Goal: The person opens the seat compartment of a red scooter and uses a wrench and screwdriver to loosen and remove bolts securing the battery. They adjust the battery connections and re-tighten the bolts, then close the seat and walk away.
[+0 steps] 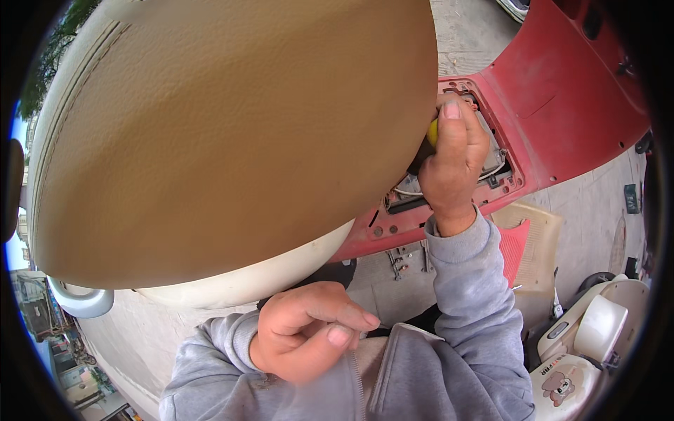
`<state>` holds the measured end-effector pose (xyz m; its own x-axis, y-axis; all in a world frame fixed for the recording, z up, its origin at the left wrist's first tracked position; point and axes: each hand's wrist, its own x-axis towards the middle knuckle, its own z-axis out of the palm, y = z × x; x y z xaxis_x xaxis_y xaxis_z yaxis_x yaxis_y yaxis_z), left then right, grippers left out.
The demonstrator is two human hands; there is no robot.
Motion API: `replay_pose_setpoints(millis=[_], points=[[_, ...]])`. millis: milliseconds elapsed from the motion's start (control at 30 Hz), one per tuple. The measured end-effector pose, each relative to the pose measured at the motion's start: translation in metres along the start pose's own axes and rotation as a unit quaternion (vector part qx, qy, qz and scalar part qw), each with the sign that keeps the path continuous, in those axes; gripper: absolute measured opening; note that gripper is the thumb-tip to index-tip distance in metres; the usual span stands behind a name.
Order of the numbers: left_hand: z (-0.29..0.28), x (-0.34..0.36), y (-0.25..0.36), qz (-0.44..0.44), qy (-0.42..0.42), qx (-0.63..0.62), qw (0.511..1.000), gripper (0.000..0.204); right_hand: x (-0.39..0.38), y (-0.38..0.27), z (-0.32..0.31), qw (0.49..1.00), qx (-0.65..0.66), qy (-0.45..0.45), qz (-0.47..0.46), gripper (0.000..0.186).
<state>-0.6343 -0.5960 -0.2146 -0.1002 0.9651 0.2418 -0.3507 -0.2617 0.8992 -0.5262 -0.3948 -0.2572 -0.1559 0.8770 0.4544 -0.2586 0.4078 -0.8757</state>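
Over the red scooter floorboard, my right hand is closed around a yellow-and-dark handle. Its working end is hidden behind the large brown seat, so I cannot tell the tool's kind. Beneath that hand lies an uncovered compartment in the floorboard, with wiring and a grey part inside. In front of my chest, my left hand is curled, thumb and forefinger close together. Whatever it may hold is hidden by the fingers.
The seat fills the upper left, with a cream body panel below it. On the concrete ground lie several bolts or small metal parts, a red panel piece and a beige mat. Cream-coloured scooter parts sit at lower right.
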Motion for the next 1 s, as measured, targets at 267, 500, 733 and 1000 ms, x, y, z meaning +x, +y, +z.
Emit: replay_pose_setpoints(millis=[267, 500, 733, 1000], points=[[0.012, -0.004, 0.003, -0.021, -0.005, 0.012, 1.0, 0.018, 0.0, -0.003, -0.007, 0.992, 0.093, -0.046, 0.073, 0.032], [0.017, -0.005, 0.004, -0.014, -0.002, 0.003, 1.0, 0.017, 0.003, 0.002, -0.016, 0.984, 0.128, -0.08, 0.095, 0.032], [0.013, -0.005, 0.004, -0.007, 0.004, -0.023, 1.0, 0.017, 0.006, -0.002, -0.017, 0.98, 0.132, -0.116, 0.095, 0.032], [0.006, -0.007, 0.003, 0.001, 0.019, -0.015, 1.0, 0.015, -0.02, -0.066, -0.057, 0.985, 0.125, 0.059, -0.105, 0.028]])
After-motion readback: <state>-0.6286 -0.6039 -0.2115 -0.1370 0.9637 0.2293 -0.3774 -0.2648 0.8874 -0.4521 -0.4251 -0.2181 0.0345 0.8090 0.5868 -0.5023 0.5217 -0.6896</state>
